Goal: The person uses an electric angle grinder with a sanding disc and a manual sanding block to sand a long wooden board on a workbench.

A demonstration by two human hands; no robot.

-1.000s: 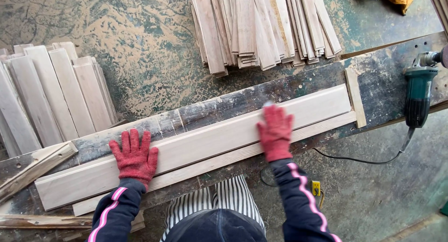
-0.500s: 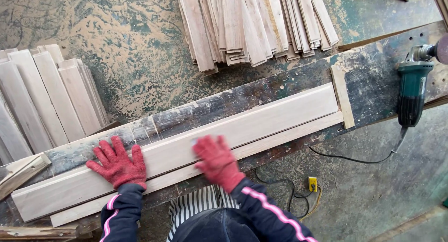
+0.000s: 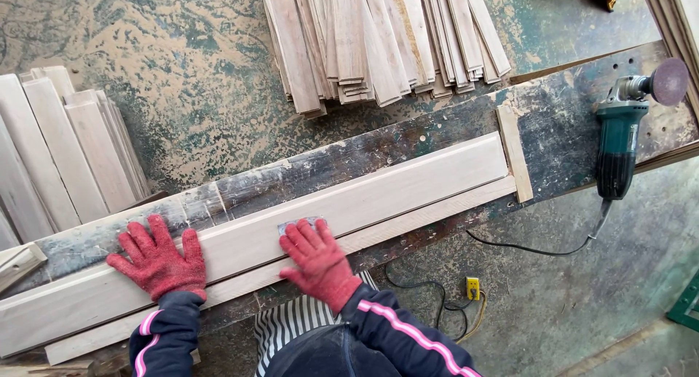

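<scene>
Diagonally across the frame, from lower left to right of centre, runs the dark, paint-scarred wooden workbench, and on it lies the long pale planed wooden board, resting on a narrower pale batten along its near edge. A short pale wooden stop block stands crosswise at the board's right end, apparently so that the board cannot slide that way.

Upper centre, a fanned stack of pale wooden slats lies on the sawdust-strewn green floor; a second group of similar slats sits at the left edge.

At right, a green angle grinder with a round sanding disc rests on the bench, well apart from both hands, its black cable hanging below.

The left hand in a red knit glove lies flat with fingers spread on the board's left part, seemingly steadying it. The right hand in a red knit glove presses, fingers together, on a small grey sanding pad at mid-board, just beside the left hand.
</scene>
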